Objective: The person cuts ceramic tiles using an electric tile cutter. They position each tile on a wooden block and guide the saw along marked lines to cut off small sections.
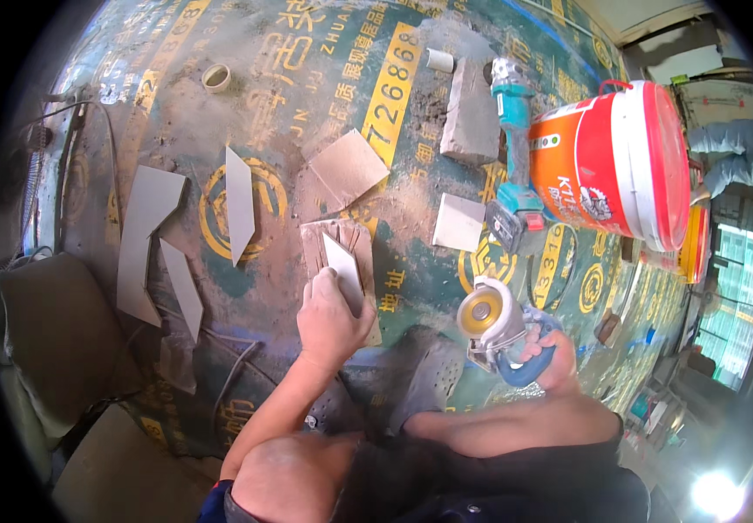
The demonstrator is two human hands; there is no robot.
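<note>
My left hand [329, 318] is closed on a narrow pale tile piece [344, 268] with an angled end. It holds this piece on a scored, dusty board [314, 237] on the floor. To the right, my right hand [558, 362] grips a blue handheld disc cutter [520, 366]. Its round yellow disc [481, 311] sits in a dusty white guard, apart from the tile piece. Left of my left hand lie a notched tile piece [139, 244], a slim tile strip [183, 288] and a pointed tile strip [239, 205].
A square tile [350, 168] and a small white tile [459, 221] lie ahead. Beyond are a block [471, 113], a teal cordless grinder [513, 148] and a red-orange bucket [594, 166]. A tape roll [216, 78] and cable [233, 375] lie left. Another person [734, 157] is far right.
</note>
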